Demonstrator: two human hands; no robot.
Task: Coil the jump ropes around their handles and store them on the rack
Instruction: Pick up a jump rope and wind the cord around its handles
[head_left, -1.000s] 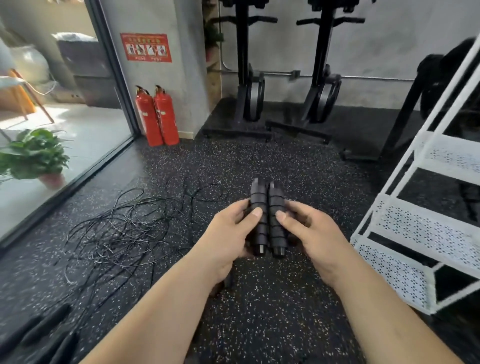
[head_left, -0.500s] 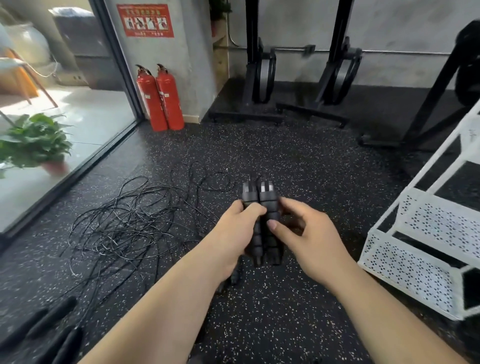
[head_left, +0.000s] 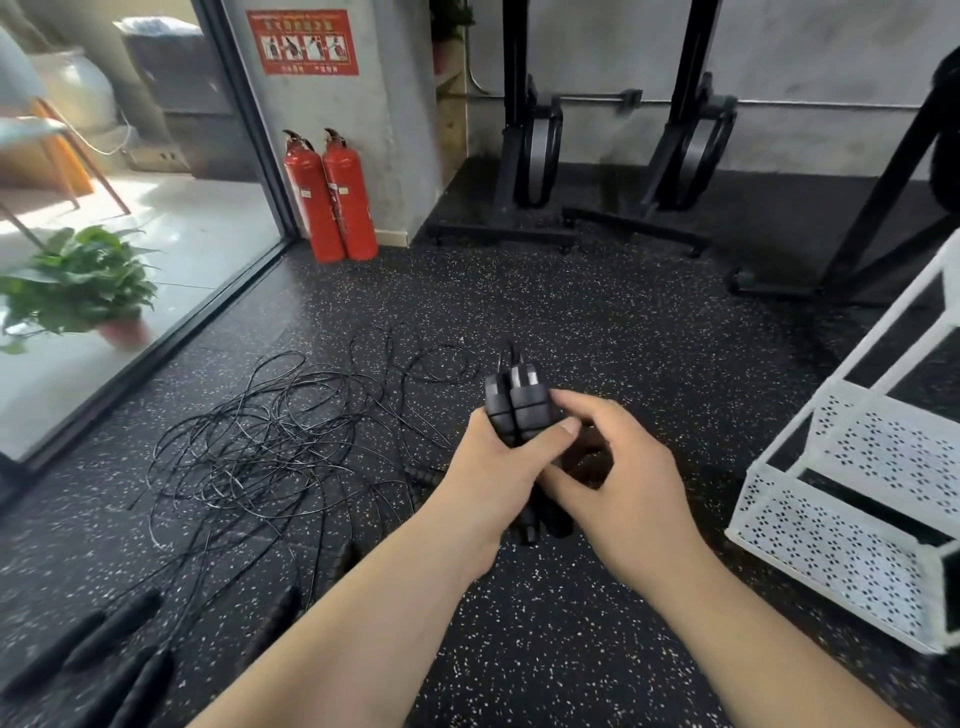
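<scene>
The black speckled rubber floor (head_left: 597, 312) carries the white perforated metal rack (head_left: 831, 545) at its right edge and a tangle of thin black jump-rope cords (head_left: 270, 441) towards its left. Between them, raised off the floor, is a pair of black ribbed handles (head_left: 519, 410) set side by side. Coiling seems about to begin, since no cord is wound yet. Next, one hand must clamp both handles while the other gathers cord. The left hand (head_left: 493, 467) grasps them, thumb across. The right hand (head_left: 628, 467) curls its fingers (head_left: 587, 410) round their right side.

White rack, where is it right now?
In the head view, the white rack stands on the floor at the right edge, just right of the right hand and the jump rope handles.
</scene>
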